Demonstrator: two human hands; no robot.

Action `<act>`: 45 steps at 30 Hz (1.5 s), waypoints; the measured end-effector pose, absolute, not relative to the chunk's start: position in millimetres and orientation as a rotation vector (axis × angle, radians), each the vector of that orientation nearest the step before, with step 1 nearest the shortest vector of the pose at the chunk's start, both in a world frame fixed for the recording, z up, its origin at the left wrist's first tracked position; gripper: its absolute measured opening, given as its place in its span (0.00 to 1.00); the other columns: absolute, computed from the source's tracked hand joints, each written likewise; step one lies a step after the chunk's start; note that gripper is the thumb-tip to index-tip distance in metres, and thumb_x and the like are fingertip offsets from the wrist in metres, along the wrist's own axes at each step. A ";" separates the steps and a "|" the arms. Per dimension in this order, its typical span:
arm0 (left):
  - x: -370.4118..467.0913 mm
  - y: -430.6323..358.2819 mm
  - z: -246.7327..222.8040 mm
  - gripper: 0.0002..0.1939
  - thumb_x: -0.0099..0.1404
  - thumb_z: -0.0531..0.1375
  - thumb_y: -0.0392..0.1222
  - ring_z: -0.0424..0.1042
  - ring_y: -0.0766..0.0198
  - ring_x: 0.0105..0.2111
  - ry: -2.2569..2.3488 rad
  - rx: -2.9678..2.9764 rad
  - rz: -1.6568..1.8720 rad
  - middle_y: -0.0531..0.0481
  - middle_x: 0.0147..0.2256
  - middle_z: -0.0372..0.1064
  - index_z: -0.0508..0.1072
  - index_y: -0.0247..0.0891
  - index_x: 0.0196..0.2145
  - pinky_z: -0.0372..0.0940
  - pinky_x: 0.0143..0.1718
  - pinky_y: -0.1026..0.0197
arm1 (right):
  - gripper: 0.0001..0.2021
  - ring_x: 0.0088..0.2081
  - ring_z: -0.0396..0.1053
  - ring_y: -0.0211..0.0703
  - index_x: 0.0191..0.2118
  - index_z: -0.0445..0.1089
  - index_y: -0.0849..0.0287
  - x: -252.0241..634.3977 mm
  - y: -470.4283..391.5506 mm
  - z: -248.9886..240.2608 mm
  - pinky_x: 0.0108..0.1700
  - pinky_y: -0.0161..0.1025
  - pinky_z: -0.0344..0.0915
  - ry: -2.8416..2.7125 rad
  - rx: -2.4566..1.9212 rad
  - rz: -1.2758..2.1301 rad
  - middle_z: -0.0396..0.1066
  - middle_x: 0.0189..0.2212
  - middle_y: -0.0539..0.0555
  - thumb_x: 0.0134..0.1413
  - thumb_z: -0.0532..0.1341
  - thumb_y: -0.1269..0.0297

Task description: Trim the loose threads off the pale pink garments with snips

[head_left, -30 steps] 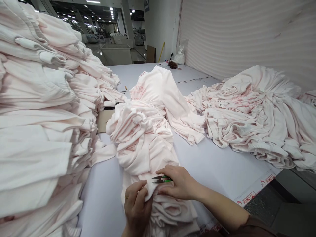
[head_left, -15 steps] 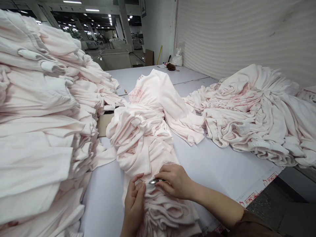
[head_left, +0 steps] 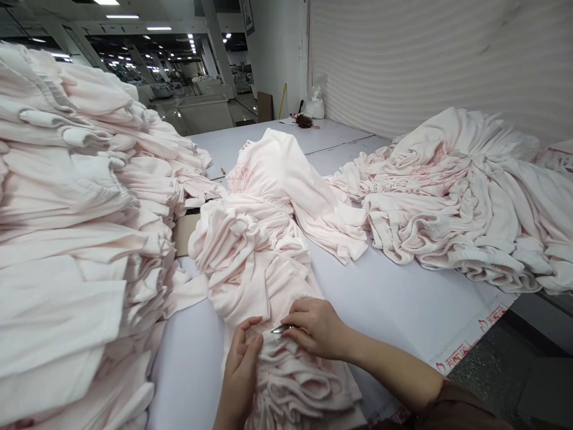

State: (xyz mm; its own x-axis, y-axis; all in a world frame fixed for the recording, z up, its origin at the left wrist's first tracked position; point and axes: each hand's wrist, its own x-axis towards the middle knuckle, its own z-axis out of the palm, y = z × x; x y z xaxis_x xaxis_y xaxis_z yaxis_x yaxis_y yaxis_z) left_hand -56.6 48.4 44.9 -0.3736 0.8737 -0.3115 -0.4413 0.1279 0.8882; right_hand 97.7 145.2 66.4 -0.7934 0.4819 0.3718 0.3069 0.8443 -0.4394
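Red print on the pink garment (head_left: 264, 239) at centre frame is illegible. Right hand (head_left: 320, 328) grips thread snips (head_left: 282, 329); left hand (head_left: 242, 364) pinches the garment's fabric, lower centre.

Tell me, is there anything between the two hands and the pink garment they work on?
Nothing visible stands between. The left hand pinches a fold of the bunched pink garment directly. The right hand rests on the same cloth and holds small thread snips, whose tips meet the fabric beside the left fingers.
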 end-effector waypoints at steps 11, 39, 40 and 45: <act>-75.6 44.2 38.9 0.05 0.61 0.54 0.39 0.71 0.62 0.30 1.720 1.724 1.213 0.51 0.32 0.70 0.62 0.42 0.27 0.64 0.31 0.62 | 0.04 0.37 0.70 0.43 0.36 0.71 0.58 124.5 181.7 51.7 0.40 0.38 0.63 -2.196 -1.224 0.886 0.72 0.35 0.51 0.53 0.63 0.68; -35.8 108.2 68.9 0.12 0.63 0.58 0.51 0.69 0.62 0.27 1.941 1.686 1.059 0.52 0.31 0.68 0.66 0.41 0.37 0.65 0.29 0.60 | 0.08 0.30 0.69 0.40 0.31 0.67 0.59 102.7 195.5 56.1 0.35 0.37 0.65 -1.708 -0.665 1.669 0.70 0.26 0.49 0.53 0.61 0.59; -33.0 109.9 60.9 0.10 0.63 0.58 0.50 0.67 0.63 0.24 1.986 1.711 1.135 0.54 0.28 0.65 0.65 0.41 0.34 0.64 0.27 0.61 | 0.09 0.32 0.70 0.41 0.33 0.67 0.59 103.4 192.7 57.3 0.36 0.38 0.67 -1.684 -0.607 1.778 0.71 0.27 0.50 0.55 0.61 0.58; -31.8 101.1 38.6 0.09 0.66 0.55 0.37 0.60 0.67 0.24 2.098 1.980 1.479 0.56 0.25 0.56 0.61 0.41 0.28 0.58 0.25 0.65 | 0.16 0.39 0.74 0.42 0.52 0.63 0.57 108.3 191.8 61.7 0.44 0.39 0.68 -1.933 -0.596 1.258 0.76 0.39 0.53 0.58 0.57 0.68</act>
State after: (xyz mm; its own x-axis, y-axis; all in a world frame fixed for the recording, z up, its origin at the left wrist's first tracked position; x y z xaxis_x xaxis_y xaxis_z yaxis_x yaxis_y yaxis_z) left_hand -31.8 101.1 38.6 -0.2508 0.7429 0.6207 0.8344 -0.1593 0.5277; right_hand 108.3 191.8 61.7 -0.6172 0.7139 0.3308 -0.0135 0.4108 -0.9116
